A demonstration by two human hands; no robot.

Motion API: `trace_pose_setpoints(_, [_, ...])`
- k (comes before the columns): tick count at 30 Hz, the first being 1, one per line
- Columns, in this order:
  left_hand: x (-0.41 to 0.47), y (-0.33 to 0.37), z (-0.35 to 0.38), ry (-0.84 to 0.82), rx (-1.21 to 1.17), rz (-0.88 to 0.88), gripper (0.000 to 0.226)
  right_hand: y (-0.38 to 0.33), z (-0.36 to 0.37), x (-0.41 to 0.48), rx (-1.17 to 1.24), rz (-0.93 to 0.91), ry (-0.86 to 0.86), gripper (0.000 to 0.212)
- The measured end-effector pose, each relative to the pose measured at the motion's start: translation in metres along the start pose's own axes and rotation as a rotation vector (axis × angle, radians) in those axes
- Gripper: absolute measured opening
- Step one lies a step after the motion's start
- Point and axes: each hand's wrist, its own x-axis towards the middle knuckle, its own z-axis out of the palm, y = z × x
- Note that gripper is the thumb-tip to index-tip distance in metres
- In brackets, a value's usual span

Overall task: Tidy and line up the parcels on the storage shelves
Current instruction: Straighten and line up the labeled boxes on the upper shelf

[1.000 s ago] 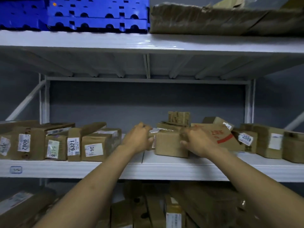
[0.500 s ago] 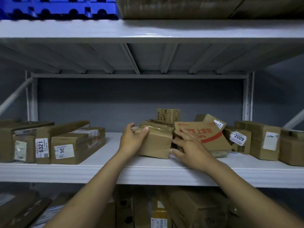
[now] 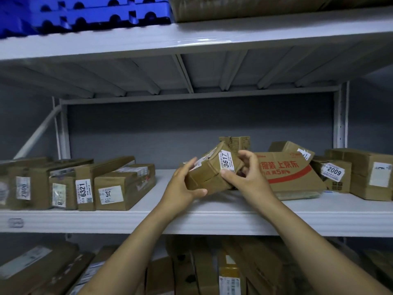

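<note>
Head view: parcel 3617 (image 3: 209,174) is held tilted just left of the red-printed box (image 3: 294,177), left hand (image 3: 182,188) curled round its lower end, right hand (image 3: 249,177) pinching its labelled end.

- We read "3617", vert., on the white label (image 3: 227,164) of the tilted box (image 3: 204,179), mid shelf.
- "6321", vert., on the sticker (image 3: 83,190) of the narrow box (image 3: 89,175), left grp.
- "30" on the tag (image 3: 110,194) of the wide box (image 3: 129,182) beside it; small print illegible.
- "2009" on the slanted tag (image 3: 334,172) of the small box (image 3: 340,186), right side.
- Red print "服装 上京东" and "5折" on the flat carton (image 3: 297,184).
- Far-left sticker (image 3: 23,188): approx. "2006", too blurred, we can't confirm.
</note>
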Motion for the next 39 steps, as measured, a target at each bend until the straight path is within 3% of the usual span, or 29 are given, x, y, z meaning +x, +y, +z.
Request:
trace_pose_setpoints(2, [-0.003,-0.005,-0.007,-0.054,0.015,0.003,0.082,0.004,0.004,-0.001,-0.013,0.018,-0.045,0.074])
trace_pose_setpoints(5, [-0.005,-0.009,-0.016,-0.072,0.033,0.008,0.092,0.008,0.009,-0.004,-0.030,0.044,-0.098,0.086])
trace_pose_setpoints(9, [-0.007,-0.007,-0.016,-0.074,0.074,0.002,0.103,0.009,0.016,-0.003,0.041,0.078,-0.094,0.086])
trace_pose_setpoints(15, [-0.015,-0.010,-0.027,-0.023,0.019,0.025,0.058,0.004,0.042,0.002,0.244,0.080,-0.118,0.089])
trace_pose_setpoints(19, [-0.019,-0.014,-0.047,0.013,0.033,0.049,0.062,-0.002,0.062,0.009,0.100,0.019,-0.166,0.090])
trace_pose_setpoints(24, [-0.026,-0.020,-0.082,0.092,0.388,0.108,0.073,-0.002,0.091,0.017,-0.175,-0.020,-0.213,0.089])
trace_pose_setpoints(27, [-0.029,-0.027,-0.107,0.258,0.741,0.239,0.055,0.006,0.101,0.020,-0.341,-0.079,-0.255,0.068])
trace_pose_setpoints(32, [-0.029,-0.042,-0.154,0.479,1.125,0.391,0.042,0.006,0.117,0.022,-0.308,-0.063,-0.348,0.053])
trace_pose_setpoints(39, [-0.031,-0.053,-0.191,0.214,1.196,0.054,0.075,-0.006,0.149,0.024,-0.450,-0.180,-0.325,0.058])
